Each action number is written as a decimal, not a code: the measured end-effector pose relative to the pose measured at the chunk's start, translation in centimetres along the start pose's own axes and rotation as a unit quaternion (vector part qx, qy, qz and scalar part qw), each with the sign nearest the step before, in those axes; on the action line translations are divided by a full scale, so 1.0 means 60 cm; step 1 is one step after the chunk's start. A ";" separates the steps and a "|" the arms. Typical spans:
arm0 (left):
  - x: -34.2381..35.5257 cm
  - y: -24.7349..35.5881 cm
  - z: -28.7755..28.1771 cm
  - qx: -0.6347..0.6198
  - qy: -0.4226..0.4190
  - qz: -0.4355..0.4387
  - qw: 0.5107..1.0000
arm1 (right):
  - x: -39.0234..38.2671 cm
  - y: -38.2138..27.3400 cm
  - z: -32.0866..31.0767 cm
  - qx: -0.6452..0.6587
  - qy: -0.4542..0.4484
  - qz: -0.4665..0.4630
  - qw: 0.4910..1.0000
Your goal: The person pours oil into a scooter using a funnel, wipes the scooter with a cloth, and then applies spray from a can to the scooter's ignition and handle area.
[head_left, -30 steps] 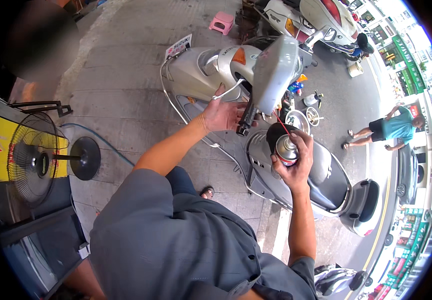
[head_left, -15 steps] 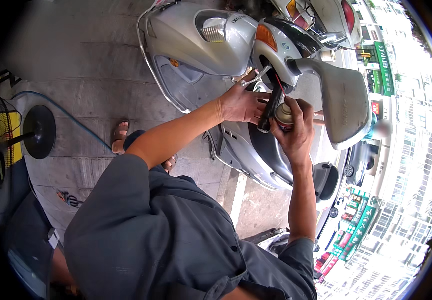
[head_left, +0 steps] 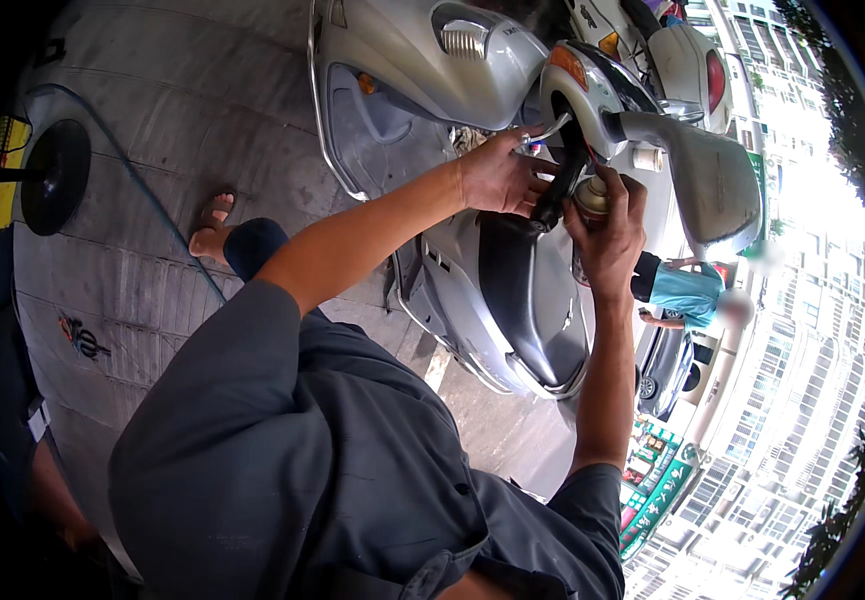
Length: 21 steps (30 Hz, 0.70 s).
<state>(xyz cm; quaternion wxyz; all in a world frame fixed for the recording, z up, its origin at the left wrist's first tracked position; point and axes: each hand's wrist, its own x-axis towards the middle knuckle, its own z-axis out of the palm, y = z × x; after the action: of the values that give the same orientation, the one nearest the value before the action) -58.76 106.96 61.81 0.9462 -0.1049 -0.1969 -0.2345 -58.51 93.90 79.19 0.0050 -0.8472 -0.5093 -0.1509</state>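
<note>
A silver scooter (head_left: 427, 85) stands in front of me, its black handlebar grip (head_left: 564, 180) pointing my way. My left hand (head_left: 497, 178) is closed at the tip of the metal brake lever (head_left: 550, 132), its other fingers reaching beside the grip. Wrapped round a small spray can (head_left: 592, 194) is my right hand (head_left: 612, 235), close to the grip's other side. A bit of thin red straw shows between the can and the handlebar; its tip is hidden. Beyond my right hand the scooter's grey mirror (head_left: 717, 185) sticks out. The black seat (head_left: 524, 290) lies below the grip.
A second, white scooter (head_left: 677, 65) stands behind. A blue hose (head_left: 132, 165) crosses the paving at left, near a round black base (head_left: 58, 177) and scissor-like tools (head_left: 82, 338). On the right are a person in teal (head_left: 687, 290) and a dark car (head_left: 664, 368).
The view has shifted, bringing the person in teal more fully into sight. Both hands stay at the handlebar, the left at the lever and the right round the can.
</note>
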 end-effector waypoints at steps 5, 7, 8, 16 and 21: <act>-0.006 -0.002 0.006 0.014 -0.030 0.018 0.999 | -0.002 0.006 0.004 0.021 0.018 -0.017 0.999; -0.005 -0.004 -0.001 0.017 -0.019 0.025 0.999 | -0.002 0.004 0.001 0.025 0.021 -0.030 0.999; -0.004 -0.007 -0.005 0.017 -0.008 0.028 0.999 | -0.003 0.004 0.000 0.028 0.025 -0.038 0.999; 0.014 -0.029 -0.029 0.024 -0.005 0.082 0.996 | 0.000 0.020 -0.001 0.022 0.005 -0.030 0.999; 0.019 -0.028 -0.028 0.023 0.000 0.078 0.997 | 0.001 0.031 -0.001 0.017 0.013 -0.043 0.999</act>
<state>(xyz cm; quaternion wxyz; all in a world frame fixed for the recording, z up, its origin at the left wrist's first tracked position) -58.13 104.58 60.97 0.9637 -0.0983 -0.1938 -0.1550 -56.90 93.07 79.55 0.0195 -0.8225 -0.5474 -0.1532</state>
